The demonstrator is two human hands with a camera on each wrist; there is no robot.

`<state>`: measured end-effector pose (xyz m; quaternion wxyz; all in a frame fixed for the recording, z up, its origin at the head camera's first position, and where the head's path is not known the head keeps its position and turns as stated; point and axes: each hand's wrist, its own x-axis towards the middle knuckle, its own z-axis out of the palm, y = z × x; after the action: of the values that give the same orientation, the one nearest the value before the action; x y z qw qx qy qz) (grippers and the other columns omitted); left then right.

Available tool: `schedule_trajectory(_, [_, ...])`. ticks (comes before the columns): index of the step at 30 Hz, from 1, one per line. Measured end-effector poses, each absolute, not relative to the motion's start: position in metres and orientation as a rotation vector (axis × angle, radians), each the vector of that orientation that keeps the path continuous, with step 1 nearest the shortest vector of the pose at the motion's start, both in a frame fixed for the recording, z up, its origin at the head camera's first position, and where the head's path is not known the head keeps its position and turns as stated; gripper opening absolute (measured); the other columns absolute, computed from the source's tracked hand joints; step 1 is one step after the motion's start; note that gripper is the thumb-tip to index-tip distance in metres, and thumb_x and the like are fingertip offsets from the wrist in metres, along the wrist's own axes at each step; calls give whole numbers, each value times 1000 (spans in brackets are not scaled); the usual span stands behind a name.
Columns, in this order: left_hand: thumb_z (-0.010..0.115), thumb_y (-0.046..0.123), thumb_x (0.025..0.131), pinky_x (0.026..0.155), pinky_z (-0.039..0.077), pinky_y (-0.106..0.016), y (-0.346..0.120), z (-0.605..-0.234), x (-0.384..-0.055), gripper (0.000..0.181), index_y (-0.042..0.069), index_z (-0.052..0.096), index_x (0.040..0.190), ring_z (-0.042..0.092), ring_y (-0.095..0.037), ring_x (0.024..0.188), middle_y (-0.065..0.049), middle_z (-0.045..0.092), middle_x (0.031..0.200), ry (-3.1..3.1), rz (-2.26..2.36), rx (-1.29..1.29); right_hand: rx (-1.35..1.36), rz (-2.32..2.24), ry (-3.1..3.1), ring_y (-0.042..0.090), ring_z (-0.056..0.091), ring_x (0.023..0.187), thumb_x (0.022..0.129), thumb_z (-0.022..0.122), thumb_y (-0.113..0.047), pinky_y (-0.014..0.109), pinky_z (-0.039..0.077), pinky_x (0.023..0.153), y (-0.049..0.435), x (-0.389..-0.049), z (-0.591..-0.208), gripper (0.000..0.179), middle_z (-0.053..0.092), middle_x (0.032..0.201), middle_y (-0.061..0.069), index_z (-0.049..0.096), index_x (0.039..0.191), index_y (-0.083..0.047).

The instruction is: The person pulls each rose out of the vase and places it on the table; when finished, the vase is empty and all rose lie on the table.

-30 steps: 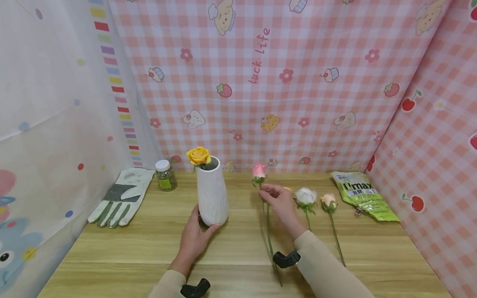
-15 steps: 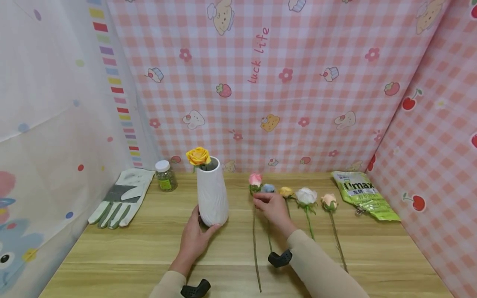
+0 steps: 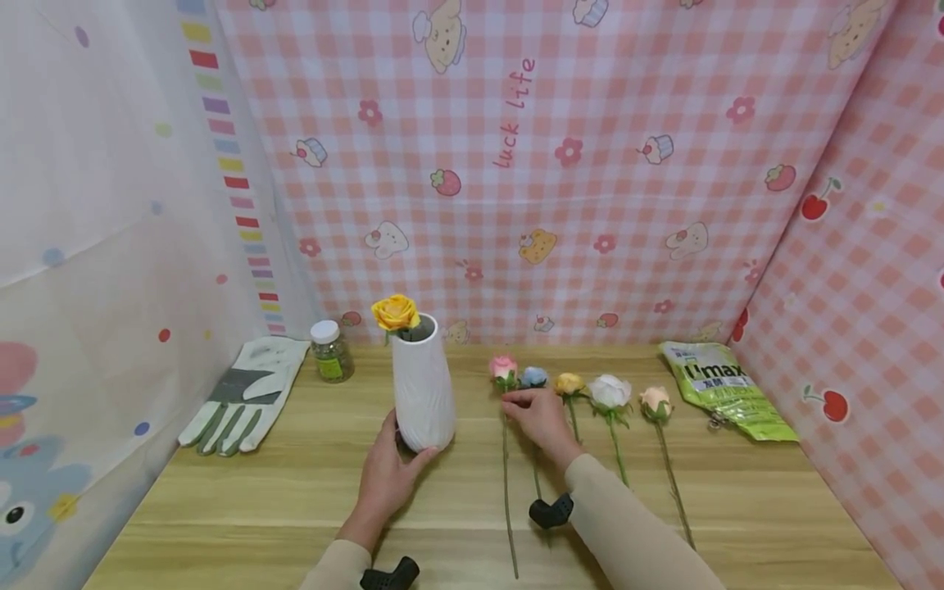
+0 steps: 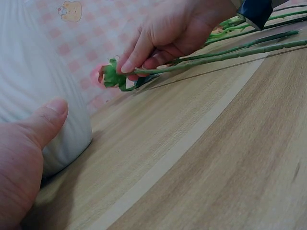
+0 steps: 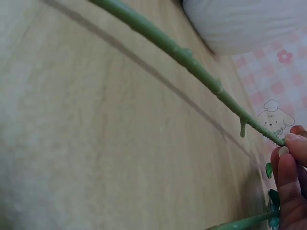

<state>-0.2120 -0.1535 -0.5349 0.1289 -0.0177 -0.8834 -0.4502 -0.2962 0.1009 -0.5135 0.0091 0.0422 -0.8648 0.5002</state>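
Note:
My left hand (image 3: 391,475) grips a white ribbed vase (image 3: 424,393) low on its side, thumb in front. A yellow rose (image 3: 395,312) pokes out of the vase mouth. To the right, my right hand (image 3: 542,422) pinches a pink rose (image 3: 503,369) by its stem just under the bloom. Its green stem (image 5: 192,67) hangs slightly above the tabletop in the right wrist view, casting a shadow. Beside it lie a blue flower (image 3: 534,377), a smaller yellow rose (image 3: 569,383), a white rose (image 3: 610,392) and a peach rose (image 3: 655,403); my right hand partly hides the blue stem.
A work glove (image 3: 247,393) and a lidded jar (image 3: 331,352) sit at the left rear of the wooden table (image 3: 442,524). At the right rear lies a green pouch (image 3: 726,389). Patterned cloth walls (image 3: 472,205) enclose the back and sides.
My right hand has brought the pink rose down and slightly left, its stem now straighter beside the other flowers. The blue flower and smaller yellow rose have come into view. My left hand keeps its hold.

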Motion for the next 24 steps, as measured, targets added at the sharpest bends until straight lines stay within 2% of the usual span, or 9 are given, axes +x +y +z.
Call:
schedule_trajectory(14, [78, 38, 80, 101, 40, -49, -152, -534, -210, 90, 3, 29, 148, 49, -33, 124, -21, 49, 138, -2560, -1286, -60, 239, 1293, -2791, 13, 66, 91, 85, 75, -20, 32, 54, 75, 99, -298, -514, 10, 73, 93, -3, 79, 94, -17])
schedule_trajectory(24, [78, 38, 80, 101, 40, -49, -152, -536, -212, 90, 3, 29, 147, 49, -33, 124, -21, 48, 138, -2548, -1289, -64, 237, 1313, -2786, 11, 66, 86, 86, 74, -19, 30, 54, 72, 100, -297, -513, 10, 72, 92, -5, 78, 96, -17])
